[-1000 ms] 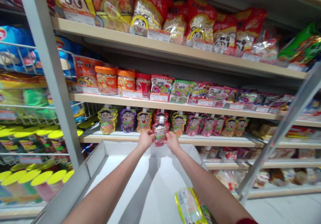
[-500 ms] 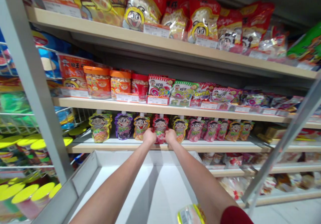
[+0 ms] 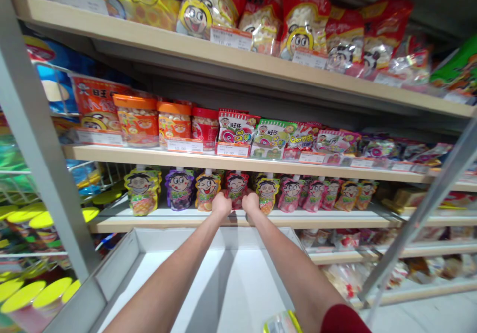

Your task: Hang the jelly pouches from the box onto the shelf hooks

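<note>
A red drink pouch (image 3: 237,188) with a cartoon face stands upright on the lower shelf. My left hand (image 3: 221,204) is closed at its left edge, fingers curled and partly hidden. On the opposite edge, my right hand (image 3: 251,203) is closed in the same way. Left of the pouch stands an orange-yellow pouch (image 3: 207,190), then a purple pouch (image 3: 179,189) and a yellow pineapple pouch (image 3: 141,191). Just right of my right hand is another yellow pouch (image 3: 267,192), followed by several pink and orange ones.
Below my arms lies a large white open box (image 3: 164,278), with a yellow-edged pack (image 3: 282,323) at its near side. Candy bags (image 3: 274,138) and orange-lidded jars (image 3: 136,119) fill the shelf above. Grey posts (image 3: 55,139) flank the bay; yellow-lidded tubs (image 3: 24,295) stand left.
The red pouch has moved a little deeper onto the shelf, away from its front edge, with both hands still at its sides. The view has shifted slightly.
</note>
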Motion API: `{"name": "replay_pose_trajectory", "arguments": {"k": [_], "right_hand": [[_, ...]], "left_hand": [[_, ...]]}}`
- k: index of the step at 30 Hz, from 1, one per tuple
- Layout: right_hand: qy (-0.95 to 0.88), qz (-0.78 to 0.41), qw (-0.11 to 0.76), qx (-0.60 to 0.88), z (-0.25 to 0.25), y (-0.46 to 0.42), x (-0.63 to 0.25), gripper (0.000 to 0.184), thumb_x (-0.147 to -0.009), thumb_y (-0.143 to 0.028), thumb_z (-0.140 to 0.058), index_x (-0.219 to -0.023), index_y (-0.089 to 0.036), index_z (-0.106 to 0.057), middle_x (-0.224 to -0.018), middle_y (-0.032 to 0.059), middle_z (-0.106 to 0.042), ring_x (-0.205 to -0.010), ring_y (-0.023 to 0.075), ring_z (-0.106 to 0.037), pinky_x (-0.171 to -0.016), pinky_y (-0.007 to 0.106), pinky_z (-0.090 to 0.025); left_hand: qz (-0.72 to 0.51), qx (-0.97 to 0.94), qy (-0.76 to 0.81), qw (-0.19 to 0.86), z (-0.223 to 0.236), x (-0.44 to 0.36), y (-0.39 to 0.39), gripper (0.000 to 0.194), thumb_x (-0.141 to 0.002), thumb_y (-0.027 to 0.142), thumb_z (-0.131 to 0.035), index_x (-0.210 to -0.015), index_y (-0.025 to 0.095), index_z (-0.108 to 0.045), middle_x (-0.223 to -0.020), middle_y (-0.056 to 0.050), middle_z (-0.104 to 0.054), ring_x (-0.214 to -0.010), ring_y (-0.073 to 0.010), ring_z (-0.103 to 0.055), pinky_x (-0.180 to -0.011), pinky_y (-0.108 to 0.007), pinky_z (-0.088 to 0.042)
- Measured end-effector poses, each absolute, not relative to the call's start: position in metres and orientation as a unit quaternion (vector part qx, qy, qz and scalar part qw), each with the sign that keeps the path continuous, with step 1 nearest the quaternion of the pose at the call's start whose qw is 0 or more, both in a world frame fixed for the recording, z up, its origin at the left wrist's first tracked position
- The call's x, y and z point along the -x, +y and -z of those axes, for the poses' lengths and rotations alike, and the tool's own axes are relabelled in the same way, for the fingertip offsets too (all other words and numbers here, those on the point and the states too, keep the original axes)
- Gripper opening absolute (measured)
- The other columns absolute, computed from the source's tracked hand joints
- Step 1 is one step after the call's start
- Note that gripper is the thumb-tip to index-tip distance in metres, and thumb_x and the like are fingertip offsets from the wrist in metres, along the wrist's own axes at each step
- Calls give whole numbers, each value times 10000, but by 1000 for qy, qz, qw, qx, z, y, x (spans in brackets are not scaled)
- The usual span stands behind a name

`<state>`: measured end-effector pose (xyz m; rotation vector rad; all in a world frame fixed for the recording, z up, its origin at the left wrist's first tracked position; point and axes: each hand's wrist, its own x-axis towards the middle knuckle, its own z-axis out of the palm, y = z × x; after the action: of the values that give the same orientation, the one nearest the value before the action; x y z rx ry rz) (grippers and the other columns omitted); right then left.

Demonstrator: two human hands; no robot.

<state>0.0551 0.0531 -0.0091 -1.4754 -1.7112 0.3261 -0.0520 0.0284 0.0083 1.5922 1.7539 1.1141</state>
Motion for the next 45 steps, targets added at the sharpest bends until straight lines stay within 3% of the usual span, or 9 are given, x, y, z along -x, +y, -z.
{"name": "replay_pose_trajectory", "arguments": {"k": [4,7,11,17,21,29,35,41,45], "right_hand": [[-637,-123,421,634,8,12,-66,351,-755,-140,-380,-1087,-51,-452,-1002,140,-557,-949,198,-499,-812,292,-368],[-668,-136,396,615,18,-35,-85,350,-725,-117,-388,-1054,-60,-495,-1034,117,-555,-942,152,-510,-832,245,-360],[-726,-169,270,610,40,-104,-115,296,-704,-123,-407,-945,-98,-577,-974,90,-594,-914,163,-529,-825,273,-369],[-764,-162,60,622,65,-168,-144,348,-688,-194,-446,-1002,-83,-547,-1014,135,-566,-943,199,-507,-805,277,-359],[-767,-161,9,621,72,-176,-145,278,-690,-217,-431,-881,-103,-599,-878,118,-615,-794,180,-548,-669,244,-379],[-749,-188,98,628,88,-170,-141,176,-673,-176,-417,-722,-136,-581,-700,50,-602,-615,113,-495,-534,197,-332],[-709,-231,211,632,82,-163,-130,154,-683,-173,-399,-695,-134,-547,-675,36,-574,-622,110,-491,-561,198,-359],[-675,-239,289,635,86,-139,-122,172,-687,-163,-382,-709,-127,-549,-666,40,-577,-634,127,-516,-591,222,-397],[-711,-213,320,590,95,-138,-119,311,-694,-98,-332,-934,-134,-528,-871,61,-595,-809,137,-532,-745,260,-401]], "left_hand": [[-420,-610,599,304,9,50,-4,374,-655,97,-468,-1027,83,-500,-1022,-132,-556,-918,-200,-513,-782,-263,-366],[-398,-623,558,377,35,43,-43,379,-669,106,-463,-1047,91,-489,-1083,-115,-523,-926,-177,-505,-797,-259,-366],[-308,-667,526,429,63,29,-99,362,-654,107,-474,-1013,82,-516,-1060,-120,-536,-928,-186,-502,-803,-259,-365],[-141,-768,479,402,79,16,-154,342,-639,170,-482,-971,109,-542,-996,-97,-575,-891,-190,-517,-775,-258,-374],[-106,-777,468,407,100,12,-166,285,-612,168,-483,-878,122,-573,-876,-75,-617,-793,-184,-546,-687,-249,-397],[-218,-621,500,562,124,7,-165,289,-567,120,-499,-856,132,-508,-589,5,-560,-540,-108,-494,-495,-199,-354],[-241,-452,481,711,113,15,-168,192,-594,282,-515,-701,131,-464,-450,46,-465,-400,-60,-402,-422,-182,-303],[-332,-416,487,692,106,22,-159,205,-564,321,-524,-564,119,-487,-444,18,-505,-396,-75,-419,-407,-190,-289],[-363,-390,515,672,100,31,-149,151,-571,269,-524,-563,120,-499,-451,1,-540,-417,-107,-471,-433,-211,-334]]}}
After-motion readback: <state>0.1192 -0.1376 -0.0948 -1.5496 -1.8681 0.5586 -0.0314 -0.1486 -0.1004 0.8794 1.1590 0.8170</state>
